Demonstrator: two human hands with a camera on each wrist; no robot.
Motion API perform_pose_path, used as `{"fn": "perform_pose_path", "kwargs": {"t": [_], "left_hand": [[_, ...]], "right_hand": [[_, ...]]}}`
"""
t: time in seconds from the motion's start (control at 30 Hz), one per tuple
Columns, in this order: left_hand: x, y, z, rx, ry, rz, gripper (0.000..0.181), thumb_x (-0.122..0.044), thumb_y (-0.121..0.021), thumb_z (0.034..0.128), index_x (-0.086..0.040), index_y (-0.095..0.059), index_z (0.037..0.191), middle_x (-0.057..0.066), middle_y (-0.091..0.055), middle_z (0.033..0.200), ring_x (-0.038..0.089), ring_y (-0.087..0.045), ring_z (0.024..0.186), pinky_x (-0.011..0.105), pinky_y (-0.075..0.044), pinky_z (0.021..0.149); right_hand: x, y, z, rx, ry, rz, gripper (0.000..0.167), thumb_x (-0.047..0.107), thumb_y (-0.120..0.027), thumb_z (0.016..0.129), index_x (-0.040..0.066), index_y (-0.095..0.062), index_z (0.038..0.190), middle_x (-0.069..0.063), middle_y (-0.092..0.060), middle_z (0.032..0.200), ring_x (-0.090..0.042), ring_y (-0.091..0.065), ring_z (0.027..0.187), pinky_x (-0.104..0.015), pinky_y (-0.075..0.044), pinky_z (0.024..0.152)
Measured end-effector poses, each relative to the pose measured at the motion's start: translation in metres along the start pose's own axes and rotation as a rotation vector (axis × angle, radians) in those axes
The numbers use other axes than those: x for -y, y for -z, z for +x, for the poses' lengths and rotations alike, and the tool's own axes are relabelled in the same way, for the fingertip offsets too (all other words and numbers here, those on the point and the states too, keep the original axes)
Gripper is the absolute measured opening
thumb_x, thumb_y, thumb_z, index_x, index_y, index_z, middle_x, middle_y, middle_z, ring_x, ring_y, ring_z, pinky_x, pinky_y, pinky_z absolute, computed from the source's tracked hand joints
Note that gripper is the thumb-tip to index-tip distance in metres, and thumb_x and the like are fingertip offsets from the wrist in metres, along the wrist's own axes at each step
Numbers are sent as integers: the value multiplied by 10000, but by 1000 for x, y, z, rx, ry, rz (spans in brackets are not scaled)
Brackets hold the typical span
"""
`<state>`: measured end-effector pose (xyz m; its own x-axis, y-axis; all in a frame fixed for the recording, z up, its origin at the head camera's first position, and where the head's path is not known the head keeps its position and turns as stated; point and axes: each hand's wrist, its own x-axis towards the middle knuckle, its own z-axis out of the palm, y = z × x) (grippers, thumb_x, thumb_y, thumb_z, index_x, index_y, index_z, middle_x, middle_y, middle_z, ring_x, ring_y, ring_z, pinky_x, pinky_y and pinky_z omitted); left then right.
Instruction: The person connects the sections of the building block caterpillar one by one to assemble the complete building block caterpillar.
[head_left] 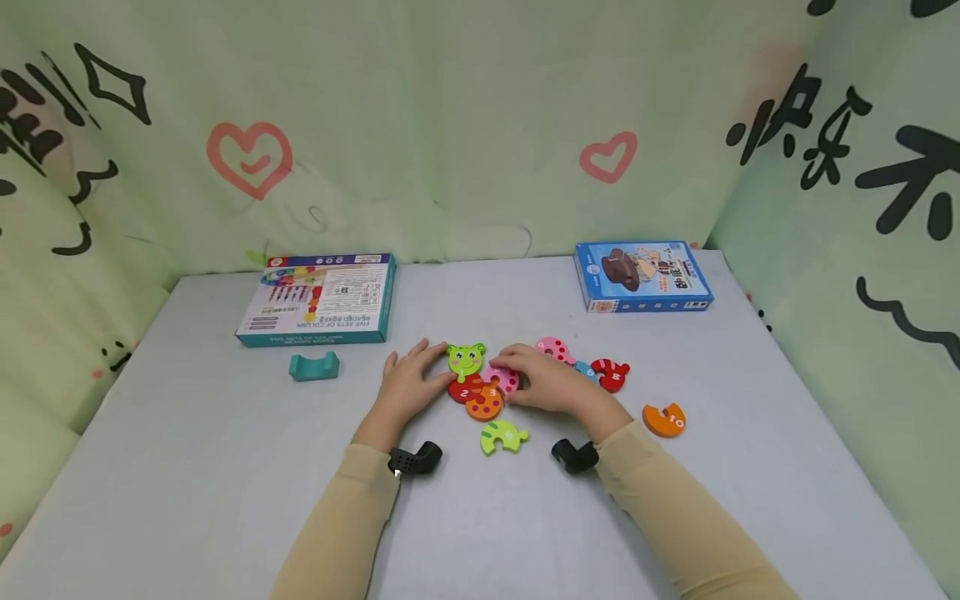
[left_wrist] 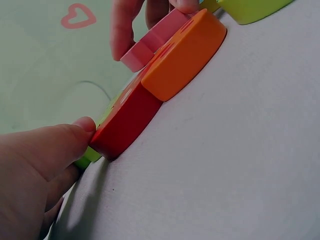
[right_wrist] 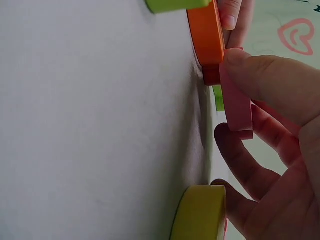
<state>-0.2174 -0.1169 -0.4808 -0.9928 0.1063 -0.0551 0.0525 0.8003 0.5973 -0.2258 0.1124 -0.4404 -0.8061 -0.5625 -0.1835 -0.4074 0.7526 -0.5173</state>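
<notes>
Among several coloured wooden caterpillar puzzle pieces, my left hand [head_left: 408, 385] touches the joined ones from the left. Its thumb rests at the edge of the red piece [left_wrist: 132, 117], and its index finger reaches the green frog-faced head piece [head_left: 466, 359]. My right hand [head_left: 551, 379] pinches a pink spotted piece [right_wrist: 236, 95] between thumb and fingers. That pink piece is tilted and raised at the edge of the orange piece [head_left: 484, 403], marked 3, which adjoins the red one. A green striped piece [head_left: 504, 436] lies apart in front.
Right of the hands lie another pink piece [head_left: 553, 348], a red striped piece [head_left: 611, 375], a partly hidden blue piece [head_left: 586, 369] and an orange piece [head_left: 664, 421] marked 10. A teal block [head_left: 314, 367] lies left. Two boxes, white-and-teal [head_left: 318, 300] and blue [head_left: 643, 277], stand behind.
</notes>
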Motion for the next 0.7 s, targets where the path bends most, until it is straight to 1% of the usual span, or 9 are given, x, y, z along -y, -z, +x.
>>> {"fn": "perform_pose_path", "kwargs": {"t": [0.13,0.33,0.6,0.7], "left_hand": [[0,1,0,-3,2,2,554,-448,-577,838,-232,-461,1336,29,-411,1419,197,-270,1372,525,-20,1122],[0,1,1,-2,5,3,557,-444,-581,837,-231,-459,1336,28,-411,1420,197,-268,1373,530,-23,1120],[1,-1,1,-4,5,4,554,-444,-585,834,-236,-464,1333,22,-417,1416,194,-272,1371,527,-20,1121],[1,-2,1,-10,5,-1,554,-445,-589,831,-236,-467,1330,20,-420,1414,194,-275,1370,526,-22,1121]], "right_hand": [[1,1,1,3,-5,7,547,244,-689,798,180,-499,1307,-60,-443,1338,-232,-425,1234,-413,-427,982],[-1,-1,0,-13,-34,22,547,293,-696,786,192,-512,1291,-41,-465,1309,-213,-444,1213,-413,-429,979],[-1,-3,-1,-32,-36,35,543,297,-703,779,173,-517,1274,-45,-475,1297,-209,-451,1204,-405,-432,977],[-1,-4,0,-38,-32,16,538,299,-703,779,169,-522,1269,-41,-484,1286,-204,-461,1193,-398,-436,974]]}}
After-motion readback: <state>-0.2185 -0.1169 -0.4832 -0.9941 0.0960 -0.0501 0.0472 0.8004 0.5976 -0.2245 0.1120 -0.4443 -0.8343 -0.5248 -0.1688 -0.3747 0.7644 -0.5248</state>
